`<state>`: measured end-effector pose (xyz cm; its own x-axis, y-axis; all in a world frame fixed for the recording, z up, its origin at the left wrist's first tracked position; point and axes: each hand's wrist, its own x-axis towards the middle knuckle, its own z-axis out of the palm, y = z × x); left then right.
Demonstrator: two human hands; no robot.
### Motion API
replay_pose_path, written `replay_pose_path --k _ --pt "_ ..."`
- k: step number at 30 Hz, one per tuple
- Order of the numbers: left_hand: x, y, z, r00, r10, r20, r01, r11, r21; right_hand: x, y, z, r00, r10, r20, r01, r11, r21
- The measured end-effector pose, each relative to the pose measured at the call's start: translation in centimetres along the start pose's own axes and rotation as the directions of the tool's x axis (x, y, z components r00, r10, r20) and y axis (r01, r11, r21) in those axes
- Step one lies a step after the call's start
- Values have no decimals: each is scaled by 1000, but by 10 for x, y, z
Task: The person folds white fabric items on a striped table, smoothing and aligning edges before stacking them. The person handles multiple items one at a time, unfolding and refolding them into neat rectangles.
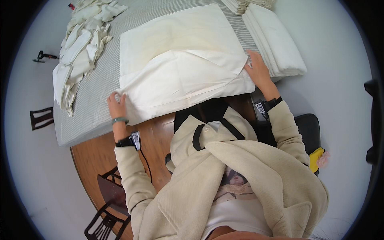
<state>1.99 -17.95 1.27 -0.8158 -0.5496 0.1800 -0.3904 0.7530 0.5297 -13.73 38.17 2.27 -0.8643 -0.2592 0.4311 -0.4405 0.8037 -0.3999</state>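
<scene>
A large white cloth (184, 74), much like a pillowcase, lies on the grey striped bed or table cover in front of me. Its near part is doubled over in a loose, rumpled layer, and faint yellowish marks show on the far part. My left hand (117, 106) is closed on the cloth's near left corner, fingers bent. At the right edge, my right hand (260, 73) grips the corner of the upper layer between thumb and fingers. Beside that hand lies a thick stack of folded white towels (276, 42).
A tangled heap of white textiles (82, 50) spreads along the far left of the striped cover (106, 76). More folded white cloths (246, 5) sit at the far right. Dark wooden chairs (114, 196) stand lower left; a black chair (310, 128) holds a yellow item (316, 159).
</scene>
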Motion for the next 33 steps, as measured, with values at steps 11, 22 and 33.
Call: replay_pose_path --k 11,22,33 --pt "86 -8 13 971 -66 229 71 997 -16 38 11 13 991 100 91 -118 969 219" --pt "95 -8 17 968 68 241 -131 958 257 58 -8 -12 888 358 288 -451 798 399" --pt "109 6 -62 986 26 167 61 867 -495 83 -3 -34 907 367 209 -418 717 558"
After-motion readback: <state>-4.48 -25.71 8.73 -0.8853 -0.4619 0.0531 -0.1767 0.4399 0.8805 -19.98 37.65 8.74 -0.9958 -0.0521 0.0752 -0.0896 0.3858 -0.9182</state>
